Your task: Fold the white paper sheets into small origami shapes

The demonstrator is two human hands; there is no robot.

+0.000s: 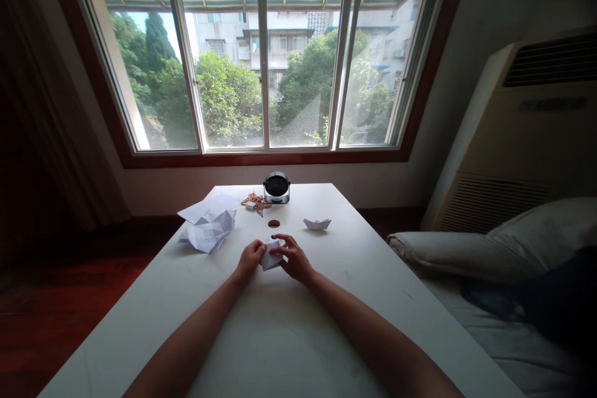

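Over the middle of the white table (pixel 289 336), both hands are on a small piece of folded white paper (pixel 270 260). My left hand (pixel 252 256) pinches its left edge between thumb and fingers. On the right side, my right hand (pixel 295 258) grips the paper with curled fingers, its index finger reaching over the top. The fingers partly hide the folds. A finished-looking paper boat (pixel 317 224) stands upright on the table, to the right of and beyond my right hand.
Crumpled and creased white paper (pixel 212 231) lies at the left edge, with a flat sheet (pixel 200 206) behind it. A small black fan (pixel 277 186) stands at the far edge beside an orange-brown cable (pixel 261 202). A round hole (pixel 273 224) opens in the tabletop. A sofa (pixel 466 255) borders the right.
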